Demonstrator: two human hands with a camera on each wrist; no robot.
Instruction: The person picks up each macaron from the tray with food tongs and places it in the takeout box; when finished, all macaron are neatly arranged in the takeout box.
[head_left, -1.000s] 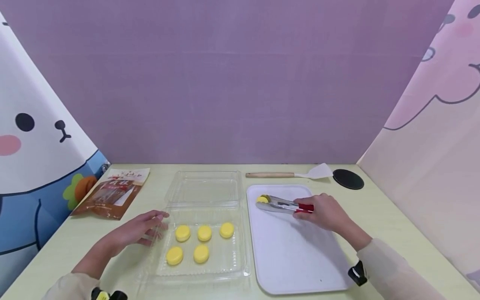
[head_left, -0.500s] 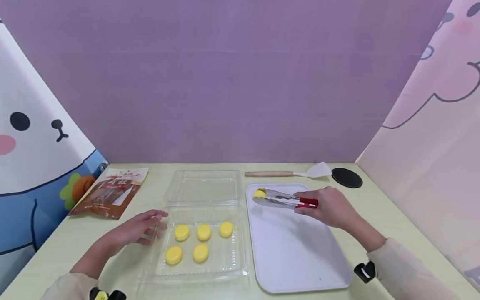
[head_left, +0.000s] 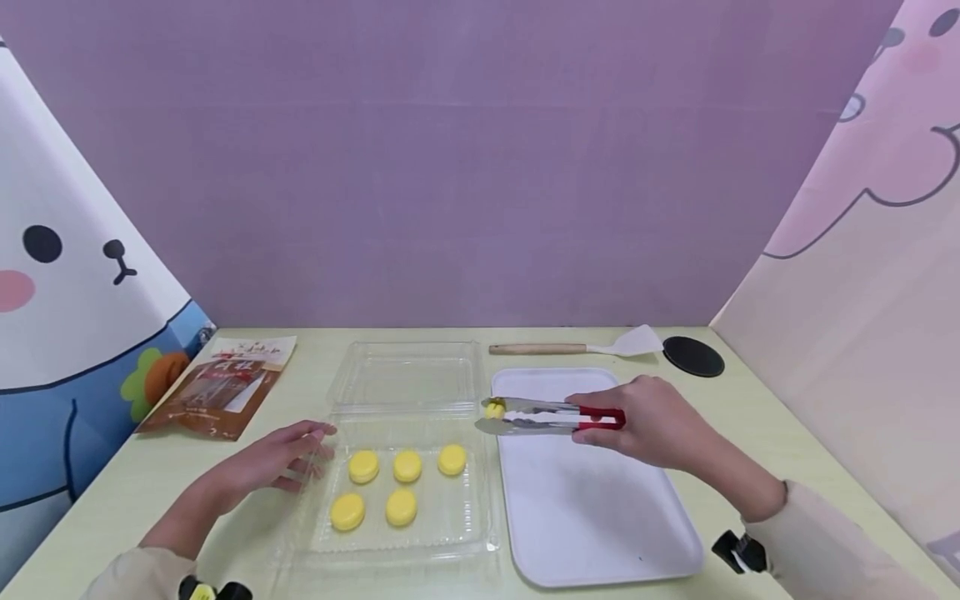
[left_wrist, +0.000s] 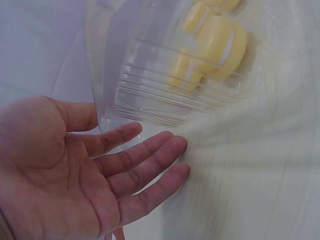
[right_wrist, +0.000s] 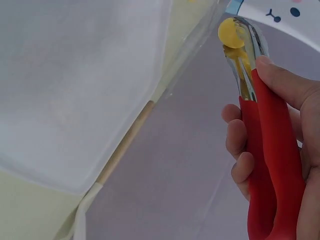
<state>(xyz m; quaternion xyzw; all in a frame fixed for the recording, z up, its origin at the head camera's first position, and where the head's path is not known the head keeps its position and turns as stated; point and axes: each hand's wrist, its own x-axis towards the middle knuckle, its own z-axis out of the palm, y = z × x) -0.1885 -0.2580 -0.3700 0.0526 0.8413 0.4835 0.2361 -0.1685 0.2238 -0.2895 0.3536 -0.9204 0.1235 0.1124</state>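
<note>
My right hand [head_left: 660, 417] grips red-handled metal tongs [head_left: 600, 415] over the tray's left edge. Between the tong tips is a yellow macaron [right_wrist: 231, 33], raised in the right wrist view. Just left of it stands an open clear plastic box [head_left: 480, 533], its lid [head_left: 405, 375] folded back. Several yellow macarons [head_left: 401, 507] sit inside in two rows, three at the back and two in front. My left hand [head_left: 277, 458] rests at the box's left side, fingers loosely extended; in the left wrist view the thumb tip is hidden by the box's rim.
A white tray [head_left: 592, 517] lies right of the box. Behind it are a spatula [head_left: 540, 349] with a wooden handle and a black round disc [head_left: 693, 357]. A brown food pouch [head_left: 217, 392] lies at the back left. A purple backdrop [head_left: 480, 167] rises behind the table.
The right hand has lifted the macaron in the tongs off the tray's back left and carried it left toward the box. The left hand has stayed at the box's side.
</note>
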